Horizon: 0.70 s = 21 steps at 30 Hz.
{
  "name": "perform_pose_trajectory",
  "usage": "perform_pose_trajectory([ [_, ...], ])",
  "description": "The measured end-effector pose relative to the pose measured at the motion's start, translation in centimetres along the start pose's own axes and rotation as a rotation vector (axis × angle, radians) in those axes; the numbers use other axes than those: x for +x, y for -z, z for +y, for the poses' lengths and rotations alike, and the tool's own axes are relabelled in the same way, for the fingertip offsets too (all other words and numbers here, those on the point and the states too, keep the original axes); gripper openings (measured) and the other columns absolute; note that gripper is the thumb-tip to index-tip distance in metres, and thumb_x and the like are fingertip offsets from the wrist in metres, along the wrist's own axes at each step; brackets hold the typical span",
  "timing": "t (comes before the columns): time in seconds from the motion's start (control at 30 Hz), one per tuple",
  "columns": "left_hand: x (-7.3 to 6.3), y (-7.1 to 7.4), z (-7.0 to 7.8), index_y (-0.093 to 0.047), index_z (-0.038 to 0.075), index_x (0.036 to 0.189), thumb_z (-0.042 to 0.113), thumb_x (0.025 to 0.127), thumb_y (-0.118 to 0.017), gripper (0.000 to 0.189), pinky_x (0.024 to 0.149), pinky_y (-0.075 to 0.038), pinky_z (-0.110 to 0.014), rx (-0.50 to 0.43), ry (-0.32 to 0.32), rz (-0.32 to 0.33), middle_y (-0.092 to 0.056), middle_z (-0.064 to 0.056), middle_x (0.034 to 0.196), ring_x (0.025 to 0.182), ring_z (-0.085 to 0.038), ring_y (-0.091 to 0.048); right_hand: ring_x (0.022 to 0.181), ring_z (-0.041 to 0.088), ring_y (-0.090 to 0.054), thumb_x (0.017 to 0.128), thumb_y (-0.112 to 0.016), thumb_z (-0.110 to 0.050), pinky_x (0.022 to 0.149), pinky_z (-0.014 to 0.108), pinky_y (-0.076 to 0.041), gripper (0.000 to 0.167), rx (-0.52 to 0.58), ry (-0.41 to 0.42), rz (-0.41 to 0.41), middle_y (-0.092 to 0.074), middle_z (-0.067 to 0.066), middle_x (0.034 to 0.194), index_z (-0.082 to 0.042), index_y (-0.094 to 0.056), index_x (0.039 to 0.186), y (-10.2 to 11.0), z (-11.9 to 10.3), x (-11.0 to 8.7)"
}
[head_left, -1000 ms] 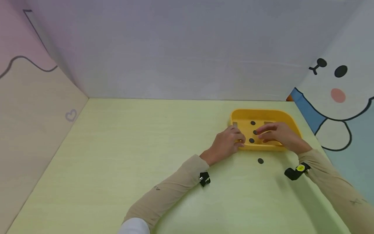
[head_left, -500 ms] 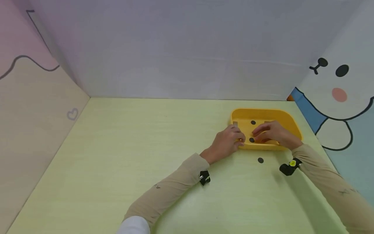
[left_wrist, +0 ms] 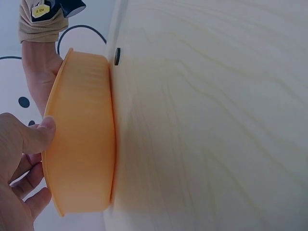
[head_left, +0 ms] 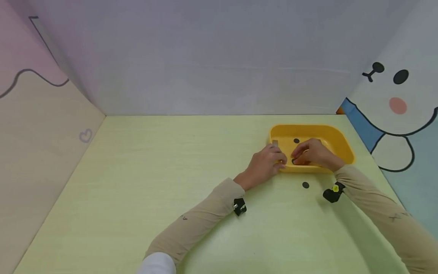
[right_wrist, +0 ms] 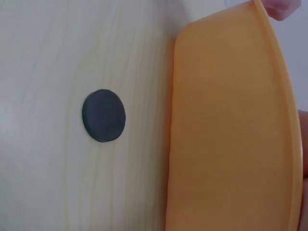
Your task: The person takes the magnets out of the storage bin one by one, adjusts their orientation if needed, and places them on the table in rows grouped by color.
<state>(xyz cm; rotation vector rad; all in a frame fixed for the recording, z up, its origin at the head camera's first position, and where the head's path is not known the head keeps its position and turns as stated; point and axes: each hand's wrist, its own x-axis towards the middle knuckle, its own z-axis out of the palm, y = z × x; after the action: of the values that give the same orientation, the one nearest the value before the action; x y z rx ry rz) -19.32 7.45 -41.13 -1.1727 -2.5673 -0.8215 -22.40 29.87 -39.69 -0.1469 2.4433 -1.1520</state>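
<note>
A yellow tray [head_left: 308, 169] sits at the right of the table. My left hand [head_left: 265, 165] grips its near left corner; in the left wrist view the thumb [left_wrist: 41, 137] lies against the outer wall and the other fingers are behind the rim. My right hand [head_left: 313, 154] reaches inside over the near wall, fingertips bent round a small black disc [head_left: 293, 161] on the tray floor, partly covered. Farther back in the tray lies another black disc [head_left: 296, 140]. One more flat, round black disc [right_wrist: 103, 115] rests on the table in front of the tray.
A grey patch [head_left: 275, 143] shows at the tray's left inner side. The pale wooden table [head_left: 171, 160] spreads left and forward. A back wall [head_left: 212, 57] and a printed right wall [head_left: 386, 114] bound it close to the tray.
My right hand has shifted left and slightly nearer inside the tray, onto the front disc. The middle disc seen a second ago is now out of sight. My left hand keeps its place.
</note>
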Motion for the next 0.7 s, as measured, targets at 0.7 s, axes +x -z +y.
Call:
perform_pose_trajectory([
  [0.7, -0.3, -0.1, -1.1, -0.071, 0.02, 0.09, 0.026, 0.085, -0.072, 0.008, 0.068, -0.042, -0.011, -0.002, 0.01, 0.02, -0.06, 0.011, 0.091, 0.092, -0.006, -0.047, 0.068, 0.022, -0.052, 0.08, -0.07, 0.004, 0.062, 0.027, -0.047, 0.006, -0.253, 0.06, 0.038, -0.064, 0.006, 0.074, 0.004, -0.071, 0.085, -1.0, -0.7, 1.7],
])
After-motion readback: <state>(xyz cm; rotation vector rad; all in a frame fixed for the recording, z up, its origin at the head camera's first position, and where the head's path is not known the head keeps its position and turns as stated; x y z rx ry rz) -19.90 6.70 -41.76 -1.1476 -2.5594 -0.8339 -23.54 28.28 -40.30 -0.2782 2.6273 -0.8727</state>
